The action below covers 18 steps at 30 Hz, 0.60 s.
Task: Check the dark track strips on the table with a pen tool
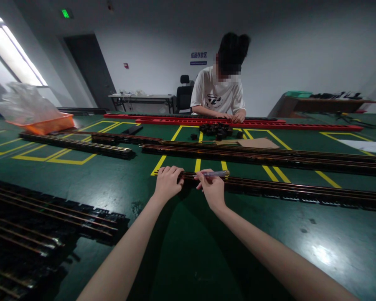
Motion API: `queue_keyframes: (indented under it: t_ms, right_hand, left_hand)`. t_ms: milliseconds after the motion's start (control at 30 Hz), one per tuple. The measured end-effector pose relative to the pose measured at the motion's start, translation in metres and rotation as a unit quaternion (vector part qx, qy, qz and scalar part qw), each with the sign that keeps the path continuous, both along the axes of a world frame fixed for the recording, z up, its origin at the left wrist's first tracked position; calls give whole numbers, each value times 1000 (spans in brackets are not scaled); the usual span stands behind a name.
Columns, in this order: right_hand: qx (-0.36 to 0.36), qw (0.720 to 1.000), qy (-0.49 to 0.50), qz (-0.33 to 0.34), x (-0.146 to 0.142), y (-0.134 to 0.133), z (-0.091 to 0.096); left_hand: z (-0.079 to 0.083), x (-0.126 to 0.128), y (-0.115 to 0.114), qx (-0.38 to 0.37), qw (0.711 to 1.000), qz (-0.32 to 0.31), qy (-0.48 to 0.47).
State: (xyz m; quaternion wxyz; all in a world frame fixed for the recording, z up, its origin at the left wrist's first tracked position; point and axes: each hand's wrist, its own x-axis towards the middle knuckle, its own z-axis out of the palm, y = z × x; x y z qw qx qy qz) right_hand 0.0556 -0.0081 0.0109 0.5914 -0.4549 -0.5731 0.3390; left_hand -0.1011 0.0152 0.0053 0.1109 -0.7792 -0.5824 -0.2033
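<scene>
My left hand [168, 181] is closed around the near end of a long black rail [278, 189] fitted with copper-coloured strips. In my right hand [212, 189] is a screwdriver [217, 173] with a clear purplish handle, lying nearly level. Its thin shaft points left at the rail, close to my left fingers; whether the tip touches is too small to tell. The rail runs off to the right along the green tabletop [188, 251].
More black rails [263, 155] lie beyond my hands, and others [50, 217] are stacked at left. Across the table a person [219, 92] works at red rails [301, 125]. Small black blocks [216, 129], cardboard [258, 143] and an orange bin [47, 123] are further back.
</scene>
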Motion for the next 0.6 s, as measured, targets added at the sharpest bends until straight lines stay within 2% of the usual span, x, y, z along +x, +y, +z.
queue_keyframes:
  t_ms: [400,600]
  right_hand:
    - [-9,1000,-2,18,5,2,-1]
    - [-29,999,13,-2,15,-1,3]
  left_hand:
    - [2,1,-1,-2,1000,-3,-2]
    - [2,1,0,9,1000,-7,1]
